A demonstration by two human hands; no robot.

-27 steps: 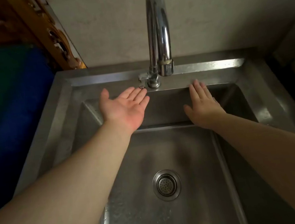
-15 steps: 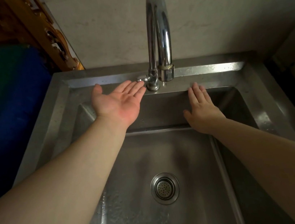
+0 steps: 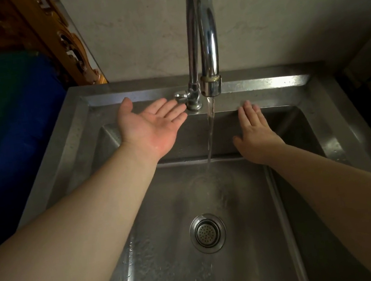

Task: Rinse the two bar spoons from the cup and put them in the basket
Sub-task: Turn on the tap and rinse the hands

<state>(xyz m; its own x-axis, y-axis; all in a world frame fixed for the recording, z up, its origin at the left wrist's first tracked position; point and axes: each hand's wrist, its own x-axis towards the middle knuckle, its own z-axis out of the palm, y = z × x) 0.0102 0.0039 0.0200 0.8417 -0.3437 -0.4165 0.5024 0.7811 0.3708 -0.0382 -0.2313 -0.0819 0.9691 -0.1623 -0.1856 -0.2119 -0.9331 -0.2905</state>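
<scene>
Both hands are empty and spread flat over the sink (image 3: 331, 100), with the faucet (image 3: 202, 30) as the marker between them. To the left of the faucet, the left hand (image 3: 151, 126) lies palm up, fingers straight and close together, thumb lifted away; its fingertips (image 3: 176, 110) reach the small side lever (image 3: 180, 96) at the faucet's base, though I cannot tell whether they press it or only sit just beside it. To the right of the faucet, the right hand (image 3: 256, 136) is turned palm down, fingers extended and held together, its tips at the back ledge of the basin, with the thumb out toward the stream. Neither hand grips anything. Between the two hands a thin stream of water (image 3: 211, 134) falls from the faucet's spout and spreads over the wet steel floor of the basin. Nearer the viewer than the faucet, almost in line with the stream, sits the round perforated drain strainer (image 3: 207, 232). Both bare forearms stretch in from the lower corners toward the faucet. Behind the faucet stands a plain pale wall (image 3: 280, 8). Far to the left of the faucet, beyond the sink's rim, are a carved wooden piece (image 3: 46, 36) and a dark blue surface (image 3: 11, 129) below it. No bar spoon, cup or basket is in view, so their places cannot be told.
</scene>
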